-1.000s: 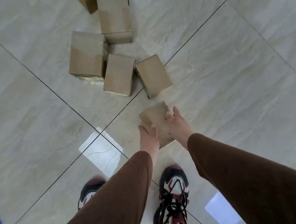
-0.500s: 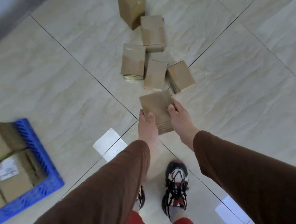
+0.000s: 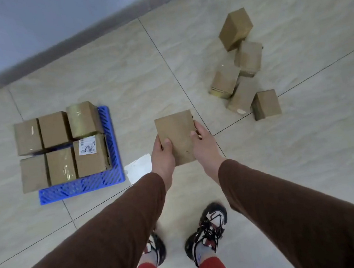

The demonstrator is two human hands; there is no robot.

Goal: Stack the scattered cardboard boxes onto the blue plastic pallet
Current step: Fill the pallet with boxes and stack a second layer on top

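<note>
I hold a brown cardboard box (image 3: 176, 137) in the air in front of me. My left hand (image 3: 163, 156) grips its left side with the thumb on top, and my right hand (image 3: 204, 147) grips its right side. The blue plastic pallet (image 3: 83, 184) lies on the floor to the left, with several cardboard boxes (image 3: 60, 145) packed on it in two rows. Several more loose boxes (image 3: 242, 78) are scattered on the tiles at the upper right.
The floor is glossy beige tile with dark grout lines. A grey wall and dark skirting (image 3: 55, 48) run across the top left. My two feet in sneakers (image 3: 207, 230) stand below the held box.
The box has come up off the floor in both hands. The view has swung left: the pallet is now fully in sight and the scattered boxes have shifted to the upper right.
</note>
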